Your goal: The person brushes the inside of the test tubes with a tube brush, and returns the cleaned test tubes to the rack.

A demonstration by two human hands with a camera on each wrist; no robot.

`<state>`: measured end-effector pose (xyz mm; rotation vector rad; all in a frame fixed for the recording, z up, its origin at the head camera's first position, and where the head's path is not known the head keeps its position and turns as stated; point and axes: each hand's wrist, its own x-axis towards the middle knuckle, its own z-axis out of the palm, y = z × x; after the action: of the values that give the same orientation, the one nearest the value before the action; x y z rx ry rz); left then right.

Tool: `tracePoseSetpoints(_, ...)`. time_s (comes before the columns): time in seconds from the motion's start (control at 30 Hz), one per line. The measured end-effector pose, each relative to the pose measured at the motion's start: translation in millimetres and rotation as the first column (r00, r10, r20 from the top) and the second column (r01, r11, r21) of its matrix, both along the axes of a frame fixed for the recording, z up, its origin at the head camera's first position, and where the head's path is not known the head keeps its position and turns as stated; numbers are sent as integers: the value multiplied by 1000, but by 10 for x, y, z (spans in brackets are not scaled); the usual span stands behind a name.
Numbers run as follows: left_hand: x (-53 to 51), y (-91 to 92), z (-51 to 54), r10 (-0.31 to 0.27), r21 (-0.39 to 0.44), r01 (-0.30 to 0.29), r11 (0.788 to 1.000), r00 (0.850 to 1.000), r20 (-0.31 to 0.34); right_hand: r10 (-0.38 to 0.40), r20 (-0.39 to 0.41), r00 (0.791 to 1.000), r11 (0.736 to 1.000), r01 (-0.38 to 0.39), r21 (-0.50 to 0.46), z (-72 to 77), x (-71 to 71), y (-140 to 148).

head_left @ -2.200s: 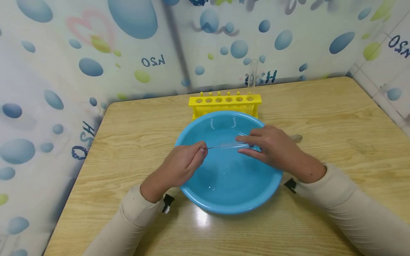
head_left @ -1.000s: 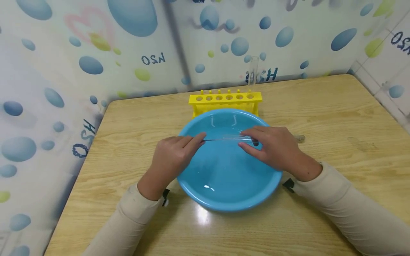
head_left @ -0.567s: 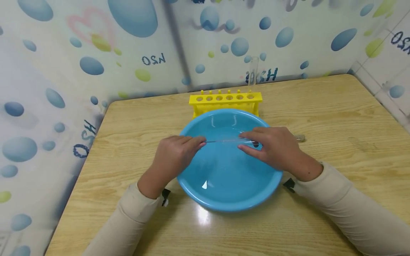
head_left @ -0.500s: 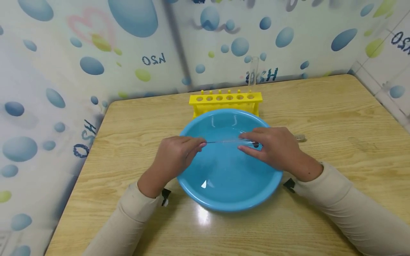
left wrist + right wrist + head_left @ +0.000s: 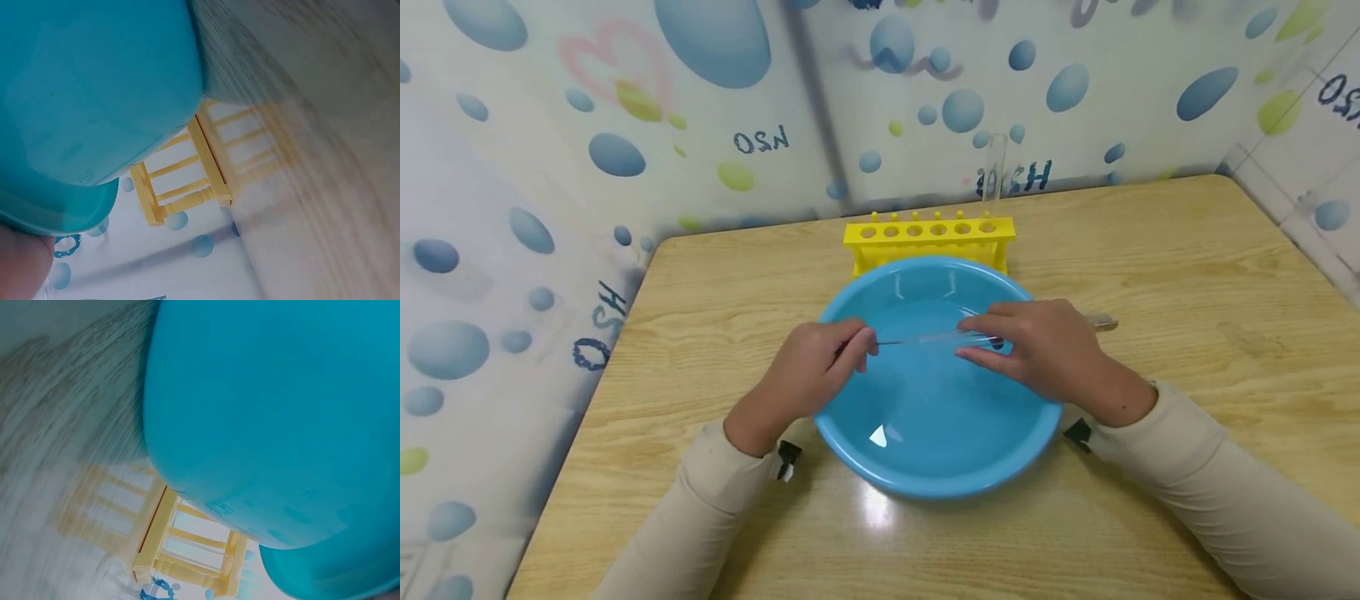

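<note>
Above the blue basin, the left hand pinches the thin wire handle of what looks like a test tube brush. That wire runs into a clear test tube, which the right hand holds between thumb and fingers, mouth toward the left hand. A dark patch shows in the tube between the right thumb and fingers. Beyond the right hand's back pokes a greyish, bristly-looking end; its middle stretch is hidden by the hand. In the left wrist view, part of a hand shows at lower left.
Just behind the basin stands a yellow test tube rack, with another clear test tube upright at its right end. Both rest on a wood-grain table. A patterned wall sheet rises along the table's back edge.
The left hand has turned over, then shifted slightly left and down, its fingers re-curling on the wire. The tube tilts a little more. The right hand stays almost in place.
</note>
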<state>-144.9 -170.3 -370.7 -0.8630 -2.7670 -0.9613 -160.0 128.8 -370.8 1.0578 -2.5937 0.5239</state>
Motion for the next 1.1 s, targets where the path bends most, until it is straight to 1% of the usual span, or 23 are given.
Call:
tracePoseSetpoints(0.1, 4, 7, 3, 25, 9, -25, 1000, 1000, 7, -2, 3, 1000, 1000, 2, -3, 3, 7, -2)
tracePoseSetpoints(0.17, 4, 6, 4, 28, 12, -28, 1000, 1000, 3, -12, 1, 1000, 1000, 12, -9, 4, 9, -5)
tracePoseSetpoints(0.33, -2, -11, -5, 6, 27, -6, 1000, 1000, 16, -43, -1, 999, 999, 43, -18, 1, 14, -10)
tracePoseSetpoints(0.43, -6, -19, -12, -10, 31, 9, 999, 1000, 30, -46, 2, 999, 999, 46, -16, 0, 19, -9)
tracePoseSetpoints(0.77, -16, -25, 14, -39, 50, 38, 998, 999, 20, -44, -8, 999, 999, 44, -11, 1, 10, -6)
tracePoseSetpoints(0.9, -20, -19, 21, -38, 62, 39, 997, 999, -3, -51, 11, 999, 999, 51, 7, 7, 11, -5)
tracePoseSetpoints(1.1, -13, -10, 39, -43, 56, 48, 997, 995, -86, -76, 42, 996, 997, 75, 26, 16, 10, -8)
